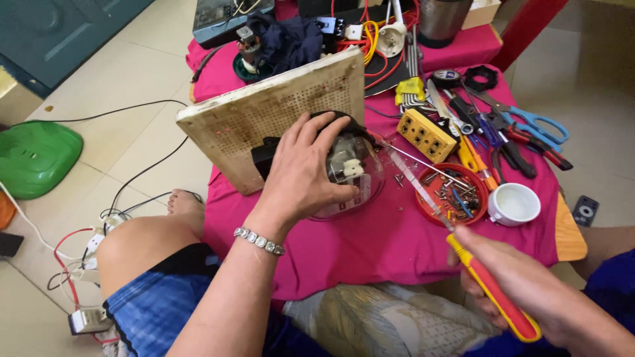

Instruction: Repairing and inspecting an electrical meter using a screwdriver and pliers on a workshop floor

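Note:
My left hand (305,173) grips a clear domed housing (354,173) with a small motor inside, fixed to a tilted, dirty perforated board (264,116) on the pink cloth. A beaded bracelet is on that wrist. My right hand (529,291) is closed around the red and yellow handle of a long screwdriver (456,228). Its shaft points up and left, with the tip close to the dome's right side.
A red dish of screws (455,192), a white cup (514,203), a yellow terminal block (427,135), pliers and blue scissors (529,125) lie at the right. Wires and parts crowd the table's far side. My bare knee (142,241), floor cables and a green seat (36,155) are left.

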